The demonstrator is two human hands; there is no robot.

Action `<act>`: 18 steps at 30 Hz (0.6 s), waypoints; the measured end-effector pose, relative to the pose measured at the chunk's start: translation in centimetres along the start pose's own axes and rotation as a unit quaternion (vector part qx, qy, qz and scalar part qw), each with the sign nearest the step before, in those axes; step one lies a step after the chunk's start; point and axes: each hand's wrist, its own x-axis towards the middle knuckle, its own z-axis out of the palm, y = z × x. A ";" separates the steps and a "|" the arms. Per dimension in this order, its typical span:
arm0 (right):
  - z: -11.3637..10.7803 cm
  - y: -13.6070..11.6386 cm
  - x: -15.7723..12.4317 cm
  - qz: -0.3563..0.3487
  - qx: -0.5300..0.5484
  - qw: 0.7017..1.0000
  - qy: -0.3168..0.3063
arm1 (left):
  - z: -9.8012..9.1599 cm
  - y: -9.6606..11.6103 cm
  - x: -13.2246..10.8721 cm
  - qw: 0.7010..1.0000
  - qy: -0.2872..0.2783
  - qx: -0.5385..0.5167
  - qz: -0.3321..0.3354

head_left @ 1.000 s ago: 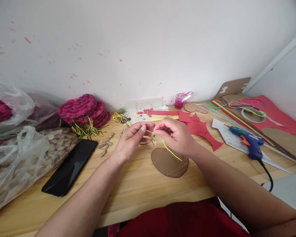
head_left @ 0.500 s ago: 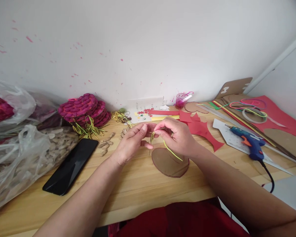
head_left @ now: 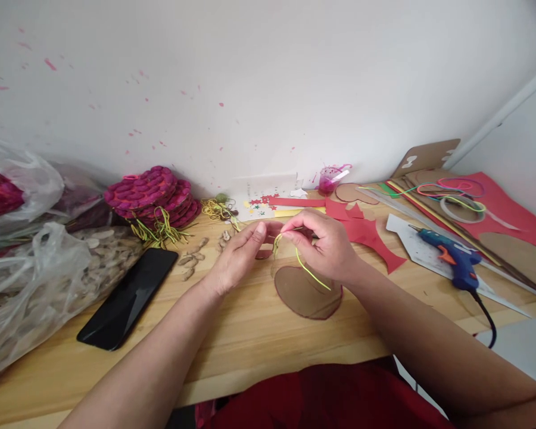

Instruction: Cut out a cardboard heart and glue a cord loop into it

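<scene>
Here, pink-flecked wall (head_left: pixel 259 77), yarn (head_left: pixel 277 240) above wooden table (head_left: pixel 241 339).

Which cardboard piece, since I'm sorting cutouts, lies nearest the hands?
The dark-edged rounded piece just below the right hand in the picture; the other cardboard pieces lie farther away, along the back and at the right.

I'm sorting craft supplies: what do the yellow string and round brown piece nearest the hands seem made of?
String: probably matte yarn or thin cord, since it bends softly.
Round brown piece: likely matte cardboard, given its flat, plain face.
</scene>
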 end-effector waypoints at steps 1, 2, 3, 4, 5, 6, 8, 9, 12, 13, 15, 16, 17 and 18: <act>0.0 0.0 0.0 0.001 -0.003 1.000 0.006 | 0.1 0.0 0.0 1.000 0.000 -0.013 -0.004; 0.0 0.0 0.0 0.002 -0.007 1.000 0.012 | 0.3 -0.1 0.0 1.000 0.001 -0.030 -0.008; 0.0 0.0 0.0 0.001 -0.009 1.000 0.017 | 0.4 -0.2 0.0 0.999 0.004 -0.050 -0.011; 0.0 0.0 0.0 0.000 -0.011 1.000 0.021 | 0.5 -0.2 0.0 0.997 0.008 -0.070 -0.013; 0.0 0.0 0.0 -0.002 -0.013 1.000 0.023 | 0.5 -0.2 0.0 0.996 0.011 -0.088 -0.014; 0.0 0.0 0.0 -0.005 -0.014 1.000 0.023 | 0.6 -0.3 0.1 0.995 0.013 -0.102 -0.014; 0.0 0.0 0.0 -0.009 -0.014 1.000 0.022 | 0.7 -0.2 0.1 0.993 0.013 -0.120 -0.006; 0.0 0.1 -0.1 -0.008 -0.013 1.000 0.022 | 0.7 -0.1 0.1 0.992 0.010 -0.127 -0.002; 0.1 0.1 -0.1 -0.004 -0.013 1.000 0.020 | 0.9 0.4 0.0 0.988 0.004 -0.155 0.004; 0.1 0.1 -0.2 -0.001 -0.014 1.000 0.017 | 1.0 0.6 -0.1 0.986 0.007 -0.167 0.005; 0.2 0.1 -0.3 0.002 -0.013 1.000 0.010 | 1.1 0.8 -0.1 0.982 0.021 -0.190 0.006; 0.2 0.1 -0.3 0.002 -0.013 1.000 0.006 | 1.1 0.9 -0.1 0.980 0.028 -0.198 0.005; 0.3 0.1 -0.4 0.001 -0.012 1.000 0.002 | 1.2 0.9 -0.1 0.979 0.034 -0.203 0.000; 0.3 0.1 -0.4 0.000 -0.011 1.000 -0.003 | 1.2 0.9 -0.1 0.978 0.038 -0.205 -0.008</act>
